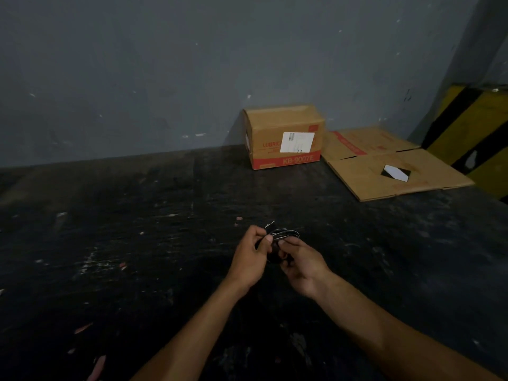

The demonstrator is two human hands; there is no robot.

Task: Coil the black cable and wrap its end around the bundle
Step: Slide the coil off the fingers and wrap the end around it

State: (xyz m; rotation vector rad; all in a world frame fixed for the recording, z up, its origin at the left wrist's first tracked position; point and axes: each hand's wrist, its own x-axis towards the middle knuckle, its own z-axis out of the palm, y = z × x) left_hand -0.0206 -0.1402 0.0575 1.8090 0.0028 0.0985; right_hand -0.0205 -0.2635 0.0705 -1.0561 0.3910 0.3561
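Left hand [251, 254] and right hand [299, 261] gripping coiled black cable [283, 234] (bundle running left-right)

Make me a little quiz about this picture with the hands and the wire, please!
1. True or false: both hands hold the black cable.
2. Which thing stands upright against the wall? A) the closed cardboard box B) the flattened cardboard C) a bucket
3. Fill in: the flattened cardboard lies to the ____ of the closed cardboard box.

Key
1. True: the left hand and the right hand both grip the coiled bundle above the dark table.
2. A
3. right
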